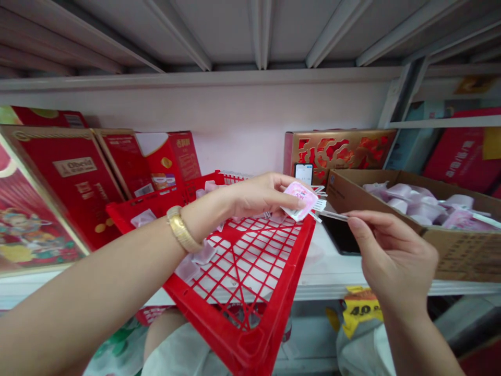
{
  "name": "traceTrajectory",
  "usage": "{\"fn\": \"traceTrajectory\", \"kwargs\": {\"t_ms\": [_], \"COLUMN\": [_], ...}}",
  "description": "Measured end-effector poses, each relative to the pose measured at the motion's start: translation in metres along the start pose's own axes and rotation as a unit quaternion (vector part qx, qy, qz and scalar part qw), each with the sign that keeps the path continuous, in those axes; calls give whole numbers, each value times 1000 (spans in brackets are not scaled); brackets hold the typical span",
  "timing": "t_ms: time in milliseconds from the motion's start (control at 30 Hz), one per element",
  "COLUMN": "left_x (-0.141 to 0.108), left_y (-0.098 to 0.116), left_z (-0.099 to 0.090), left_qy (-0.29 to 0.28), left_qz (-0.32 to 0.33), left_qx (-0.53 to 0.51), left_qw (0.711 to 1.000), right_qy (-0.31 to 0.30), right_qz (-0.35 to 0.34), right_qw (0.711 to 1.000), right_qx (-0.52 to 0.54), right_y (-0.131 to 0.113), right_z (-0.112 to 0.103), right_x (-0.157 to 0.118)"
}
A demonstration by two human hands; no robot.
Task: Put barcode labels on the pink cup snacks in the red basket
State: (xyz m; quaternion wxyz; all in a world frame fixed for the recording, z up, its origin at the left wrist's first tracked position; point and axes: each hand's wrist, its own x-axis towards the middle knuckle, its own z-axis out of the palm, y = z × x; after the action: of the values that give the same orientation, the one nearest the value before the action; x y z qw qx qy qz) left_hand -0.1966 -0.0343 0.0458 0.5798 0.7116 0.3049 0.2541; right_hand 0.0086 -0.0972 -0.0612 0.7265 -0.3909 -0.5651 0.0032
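My left hand (266, 196), a gold bracelet on its wrist, is closed on a small cup with a square pink printed lid (300, 201). Several thin white strips (320, 204) stick out beside the cup, probably in the same grip; their kind is unclear. My right hand (391, 256) pinches the end of a thin, clear-looking stick (332, 214) that reaches to those strips. Under my left hand is a red plastic basket (287, 282) with a lattice bottom. Several pale small cups (204, 253) lie in it, partly hidden by my left arm.
A cardboard box (465, 256) of similar cups (426, 206) stands at right. A phone (303, 173) leans against a gold-red gift box (344, 149) at the back. Red cartons (70, 183) stand at left. A metal shelf (230, 31) hangs overhead. The basket overhangs the white shelf's front edge (442, 289).
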Motion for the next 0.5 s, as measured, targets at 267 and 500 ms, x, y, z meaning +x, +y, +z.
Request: {"fn": "traceTrajectory", "kwargs": {"t_ms": [267, 500], "left_x": [-7, -7], "left_y": [2, -3], "left_z": [14, 20], "left_qy": [-72, -107], "left_qz": [-13, -29], "left_qx": [37, 23], "left_qw": [997, 994], "right_qy": [95, 51], "right_qz": [37, -22], "right_qw": [994, 997], "right_qx": [46, 44], "right_y": [-15, -21], "right_z": [-7, 0], "right_x": [-14, -21]}}
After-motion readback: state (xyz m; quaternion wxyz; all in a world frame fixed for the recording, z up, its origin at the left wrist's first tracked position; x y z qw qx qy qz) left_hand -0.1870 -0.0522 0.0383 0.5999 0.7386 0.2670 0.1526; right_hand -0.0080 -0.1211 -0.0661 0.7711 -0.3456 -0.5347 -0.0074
